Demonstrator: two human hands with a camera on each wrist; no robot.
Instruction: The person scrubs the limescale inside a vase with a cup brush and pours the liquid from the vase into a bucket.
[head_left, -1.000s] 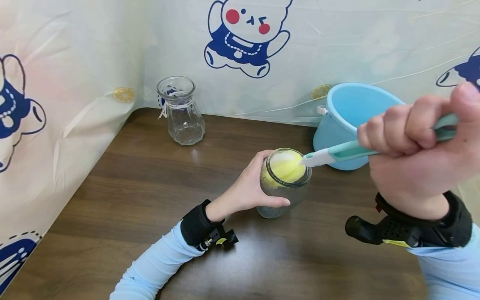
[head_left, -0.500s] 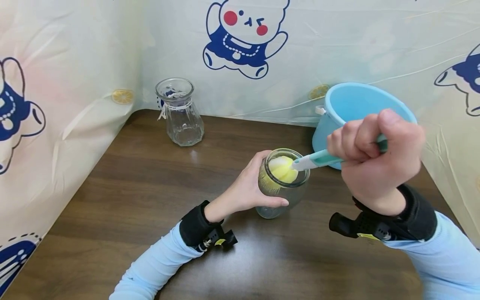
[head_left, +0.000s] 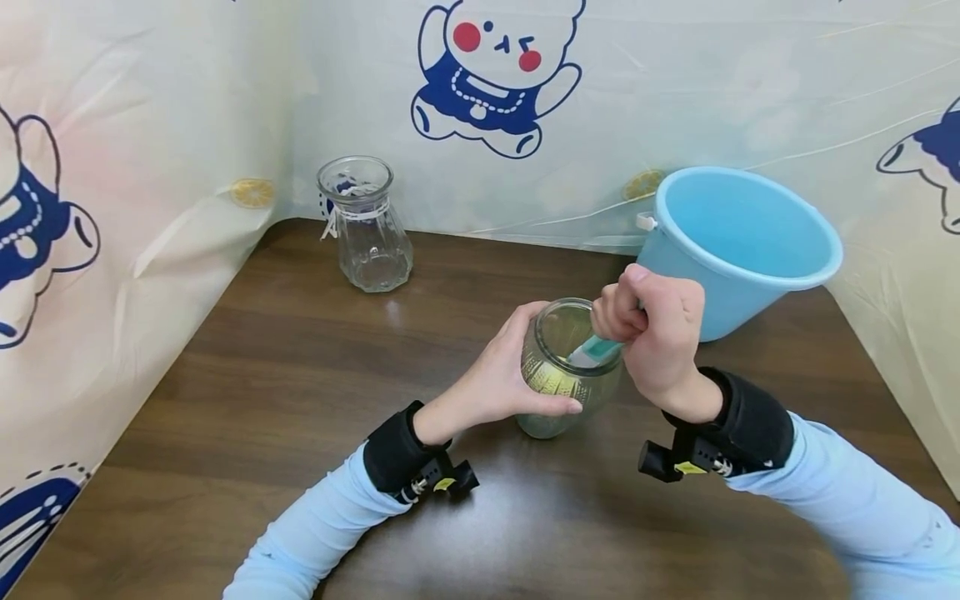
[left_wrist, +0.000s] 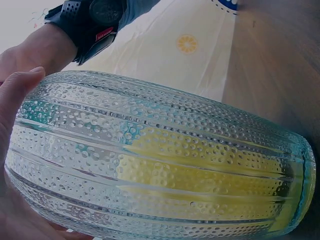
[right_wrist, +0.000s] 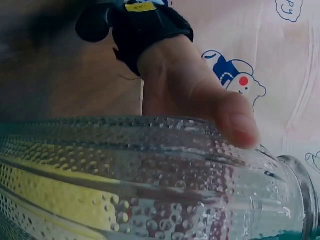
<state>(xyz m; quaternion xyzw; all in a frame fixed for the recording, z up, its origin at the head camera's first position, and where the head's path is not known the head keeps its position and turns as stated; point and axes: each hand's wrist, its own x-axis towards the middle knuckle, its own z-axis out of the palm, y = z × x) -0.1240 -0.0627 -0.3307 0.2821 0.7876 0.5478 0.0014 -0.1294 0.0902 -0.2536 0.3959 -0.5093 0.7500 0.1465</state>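
Observation:
A sponge bottle brush (head_left: 596, 352) with a teal and white handle stands inside a clear dimpled glass jar (head_left: 600, 390). Its yellow and white sponge head (left_wrist: 205, 175) shows through the glass, down near the base in the left wrist view. My right hand (head_left: 656, 337) grips the handle just over the jar's mouth, fingers curled round it. From the left side my left hand (head_left: 498, 379) holds the jar round its body, the thumb across the near side. The jar leans slightly on the table. Fingers behind the jar are hidden in the head view.
A light blue bucket (head_left: 750, 300) stands just behind and right of my right hand. At the back left of the brown wooden table (head_left: 285, 400) is a faceted glass vase (head_left: 375, 250) with white string at its neck. Printed curtains (head_left: 660, 83) border the table.
My right hand has come down and left towards the jar, pushing the brush deeper. The sponge head has sunk from the mouth to low in the jar. My left hand stays put.

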